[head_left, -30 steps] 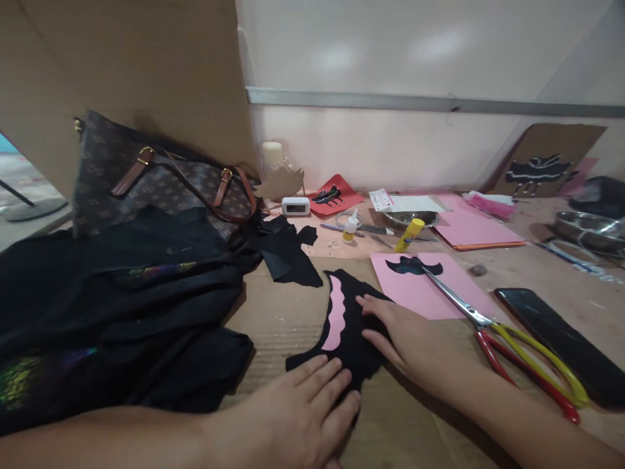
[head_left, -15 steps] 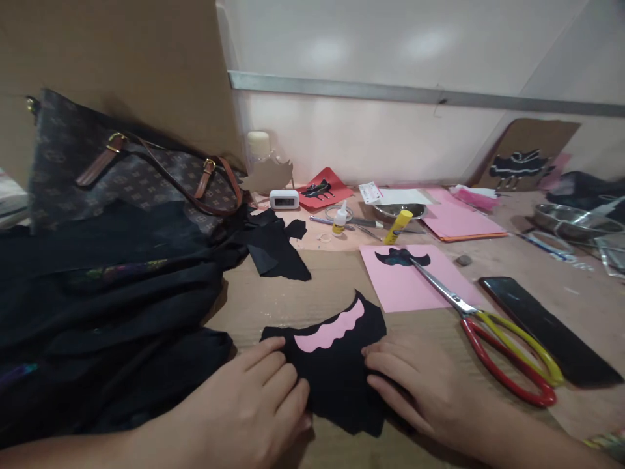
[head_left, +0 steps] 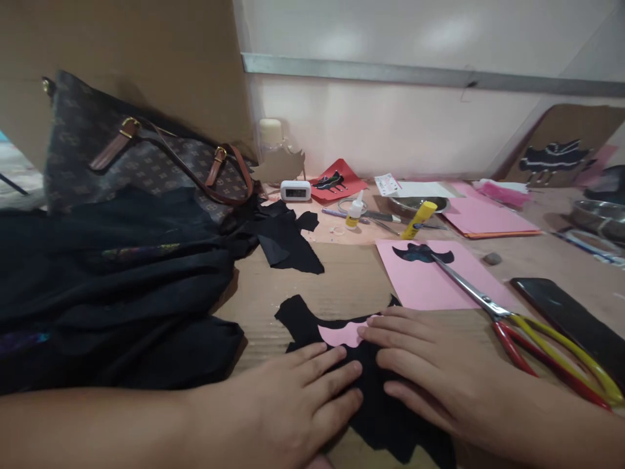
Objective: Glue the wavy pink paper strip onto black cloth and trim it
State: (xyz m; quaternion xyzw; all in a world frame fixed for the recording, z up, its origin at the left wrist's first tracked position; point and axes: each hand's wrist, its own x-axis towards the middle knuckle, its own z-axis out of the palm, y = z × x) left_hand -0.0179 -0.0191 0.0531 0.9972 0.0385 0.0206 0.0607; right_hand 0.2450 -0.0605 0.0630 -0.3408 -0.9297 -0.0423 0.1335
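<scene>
A pink paper strip with a wavy edge (head_left: 339, 334) lies on a piece of black fabric (head_left: 390, 426) in front of me. My left hand (head_left: 312, 391) rests flat on the fabric, fingers stretched out just below the strip. Over the strip's right end lies my right hand (head_left: 420, 365), its fingers extended and pressing on strip and cloth, so that end is hidden. Right of my hands, scissors with red and yellow handles (head_left: 493, 309) lie with their tips on a black curved cutout (head_left: 422, 254), which sits on pink paper (head_left: 410, 286).
A glue stick (head_left: 418, 220) and a small glue bottle (head_left: 355, 212) stand behind. A phone (head_left: 566, 312) lies at right. Black cloth (head_left: 161, 306) and a patterned handbag (head_left: 161, 163) fill the left. Cardboard (head_left: 263, 293) covers the work surface.
My right hand has moved from the fabric's right edge onto the pink strip. My left hand has slid right onto the fabric, which has shifted and wrinkled. The view has turned slightly left.
</scene>
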